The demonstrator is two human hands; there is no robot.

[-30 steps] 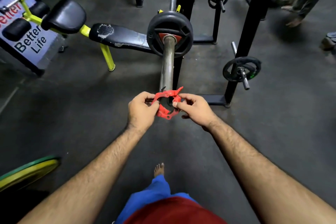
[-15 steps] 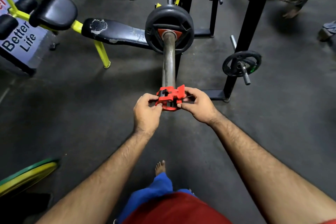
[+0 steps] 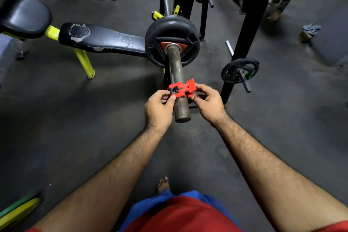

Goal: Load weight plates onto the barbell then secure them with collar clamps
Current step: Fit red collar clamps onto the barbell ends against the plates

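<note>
Red collar clamp [image 3: 181,89]: seated around the barbell sleeve [image 3: 178,84] near its outer end, with its lever flap raised toward the right.
Change: a second ago the clamp was held clear of the bar end, its ring facing the camera; half a second ago it was at the sleeve tip; now a stub of bare sleeve is seen on the near side of it, so it has been slid on.
Left hand [image 3: 159,108]: the clamp's left side is pinched between thumb and curled fingers.
Right hand [image 3: 210,102]: the clamp's right side, beneath the raised flap, is gripped by curled fingers.
Weight plate [image 3: 172,40]: a black plate is already loaded farther along the sleeve, well apart from the clamp, with bare steel between them.
Meaning for the task: loading on this end appears done; the clamp is judged unlocked, since the flap stands up.
Next step: the clamp likely needs to be pushed against the plate and the flap pressed down.
Risk: if locked where it sits, the plate could be left free to slide.
</note>
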